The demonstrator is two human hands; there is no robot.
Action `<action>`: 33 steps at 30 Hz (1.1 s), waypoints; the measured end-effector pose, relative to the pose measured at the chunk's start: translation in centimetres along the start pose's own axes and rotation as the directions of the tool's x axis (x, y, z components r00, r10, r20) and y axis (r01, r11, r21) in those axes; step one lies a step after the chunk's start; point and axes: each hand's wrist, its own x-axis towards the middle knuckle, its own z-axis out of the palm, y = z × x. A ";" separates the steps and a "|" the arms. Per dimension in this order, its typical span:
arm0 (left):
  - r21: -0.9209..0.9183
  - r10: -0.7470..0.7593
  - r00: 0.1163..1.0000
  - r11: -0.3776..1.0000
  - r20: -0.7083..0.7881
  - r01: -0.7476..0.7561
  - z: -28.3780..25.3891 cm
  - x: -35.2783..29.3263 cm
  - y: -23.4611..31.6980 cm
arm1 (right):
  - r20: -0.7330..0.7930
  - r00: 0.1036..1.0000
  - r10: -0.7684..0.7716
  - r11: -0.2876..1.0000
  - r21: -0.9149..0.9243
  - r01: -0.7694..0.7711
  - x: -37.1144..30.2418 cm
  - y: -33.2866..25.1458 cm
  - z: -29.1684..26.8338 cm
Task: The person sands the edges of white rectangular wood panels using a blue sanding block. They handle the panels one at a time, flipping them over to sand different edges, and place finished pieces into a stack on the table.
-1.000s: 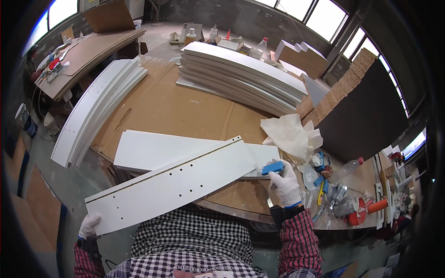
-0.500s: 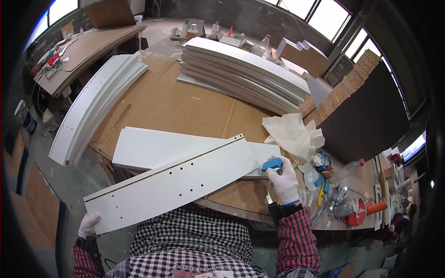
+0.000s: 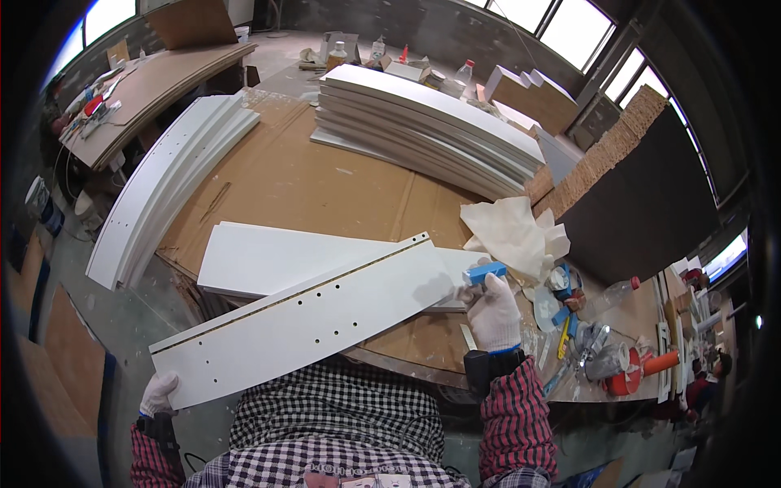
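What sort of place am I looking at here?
Probably a furniture or woodworking workshop, judging by the long, flat white board with small round holes, stack of long white panels and brown cardboard-covered worktable.

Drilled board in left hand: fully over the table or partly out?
Partly out: left hand holds the drilled board at its end, past the table.
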 end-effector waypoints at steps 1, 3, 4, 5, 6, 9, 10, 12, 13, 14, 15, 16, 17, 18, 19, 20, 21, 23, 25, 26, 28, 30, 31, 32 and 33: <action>0.000 0.003 1.000 1.000 0.007 -0.003 0.3 0.0 0.1 | 0.033 0.999 -0.008 1.000 -0.003 0.008 0.3 0.4 0.5; 0.000 -0.004 1.000 1.000 0.021 0.004 0.5 0.1 0.3 | 0.009 1.000 0.008 1.000 -0.006 -0.008 1.3 1.3 -0.2; -0.004 -0.010 1.000 1.000 0.023 0.010 0.4 0.1 0.3 | 0.015 1.000 0.009 1.000 -0.021 -0.009 1.6 1.4 -0.3; -0.008 -0.016 1.000 1.000 0.025 0.016 0.3 0.1 0.3 | 0.021 1.000 0.011 0.999 -0.037 -0.010 1.8 1.2 -0.5; 0.001 -0.011 1.000 1.000 0.013 0.011 0.2 0.0 0.2 | 0.026 1.000 0.013 0.999 -0.052 -0.011 2.0 1.1 -0.9; 0.010 0.012 1.000 1.000 -0.018 -0.012 0.2 0.0 -0.4 | -0.087 0.996 0.010 0.979 -0.201 -0.027 2.3 -0.6 -1.2; 0.014 0.021 1.000 1.000 -0.023 -0.020 0.7 0.0 -0.2 | -0.086 0.996 0.024 0.973 -0.227 -0.043 2.1 -1.3 -1.2; 0.019 0.025 0.999 1.000 -0.030 -0.024 0.8 0.3 -0.3 | 0.037 0.999 -0.037 0.949 -0.312 0.046 2.9 -1.7 -1.8; 0.021 0.020 0.999 1.000 -0.045 -0.020 0.5 0.1 -0.6 | 0.052 0.998 -0.038 0.921 -0.385 0.056 3.2 -1.9 -0.6; 0.028 0.018 0.999 0.999 -0.050 -0.016 0.3 0.1 -0.5 | 0.064 0.997 -0.050 0.888 -0.453 0.074 3.7 -2.3 0.3; 0.030 0.014 0.999 0.999 -0.050 -0.012 0.3 0.1 -0.5 | 0.096 0.994 -0.055 0.833 -0.545 0.099 4.7 -2.3 0.6; 0.031 0.012 0.999 0.999 -0.051 -0.010 0.3 0.0 -0.5 | 0.101 0.993 -0.053 0.803 -0.587 0.103 5.6 -2.4 1.4; 0.034 0.010 0.999 0.999 -0.048 -0.008 0.3 0.0 -0.3 | 0.103 0.993 -0.055 0.771 -0.628 0.108 6.2 -2.4 2.3; 0.027 -0.003 0.999 1.000 -0.034 0.004 0.3 0.0 -0.2 | 0.105 0.993 -0.055 0.737 -0.667 0.112 6.8 -2.3 3.1; 0.022 -0.015 1.000 1.000 -0.021 0.015 0.3 0.0 0.0 | 0.089 0.993 -0.072 0.702 -0.703 0.114 7.7 -2.1 3.6; 0.016 -0.026 1.000 1.000 -0.008 0.026 0.4 0.0 0.2 | 0.075 0.995 -0.069 0.679 -0.727 0.102 8.3 -1.9 3.9; 0.016 -0.025 1.000 1.000 -0.007 0.025 0.5 0.1 0.3 | 0.061 0.996 -0.067 0.656 -0.749 0.090 8.8 -1.7 4.2; 0.009 -0.021 1.000 1.000 -0.014 0.022 0.9 0.0 0.2 | 0.027 0.998 -0.063 0.634 -0.771 0.061 10.0 -1.0 4.5; 0.011 -0.024 1.000 1.000 -0.016 0.024 0.5 -0.1 0.0 | 0.022 0.999 -0.046 0.596 -0.802 0.045 10.5 -0.3 4.7; 0.012 -0.028 0.999 1.000 -0.016 0.028 0.4 -0.1 0.0 | 0.017 0.999 -0.039 0.575 -0.817 0.036 10.7 -0.1 4.7; -0.005 -0.017 1.000 1.000 -0.016 0.017 0.7 0.0 -0.1 | 0.024 0.994 -0.109 0.416 -0.907 0.068 11.5 0.3 4.1; -0.009 -0.011 1.000 1.000 -0.029 0.011 0.8 0.1 -0.1 | 0.009 0.990 -0.143 0.385 -0.921 0.064 11.9 0.5 3.4; -0.008 -0.011 0.999 1.000 -0.049 0.010 0.8 -0.1 -0.2 | -0.011 0.991 -0.135 0.436 -0.898 0.050 11.5 0.3 4.0; -0.007 -0.010 0.998 1.000 -0.067 0.010 0.8 -0.2 -0.4 | -0.031 0.992 -0.126 0.487 -0.873 0.034 11.2 0.3 4.5; -0.017 -0.021 0.998 1.000 -0.057 0.020 0.7 -0.3 -0.4 | -0.020 0.993 -0.112 0.448 -0.893 0.033 11.2 0.6 4.7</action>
